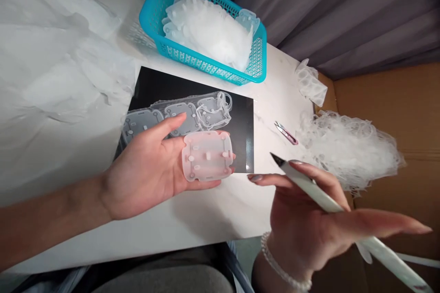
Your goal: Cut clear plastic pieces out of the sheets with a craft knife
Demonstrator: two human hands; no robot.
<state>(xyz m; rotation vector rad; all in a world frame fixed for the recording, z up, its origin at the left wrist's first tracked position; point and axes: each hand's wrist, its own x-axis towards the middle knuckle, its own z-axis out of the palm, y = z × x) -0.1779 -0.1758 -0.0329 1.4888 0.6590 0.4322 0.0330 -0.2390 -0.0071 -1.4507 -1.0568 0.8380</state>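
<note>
My left hand (pixel 151 169) is palm up, a translucent rubbery pad (pixel 208 158) resting on its fingers. Small pegs and slots show on the pad's face. In my right hand (pixel 305 224) sits a pale pen-shaped tool (pixel 319 192) with a dark pointed tip; its exact kind I cannot tell. The tool lies across the fingers, and the thumb sticks out to the right. Behind my left hand, a clear molded sheet (pixel 182 119) of similar pads lies on a black board (pixel 240 146). Its right end has torn, curled edging.
A turquoise basket (pixel 206 66) piled with translucent pads (pixel 209 32) stands at the back. Small thread snips (pixel 287 132) lie right of the board. Tangled clear scraps (pixel 360 151) are heaped beside cardboard (pixel 395 114). Crumpled white plastic film (pixel 58 55) covers the left side.
</note>
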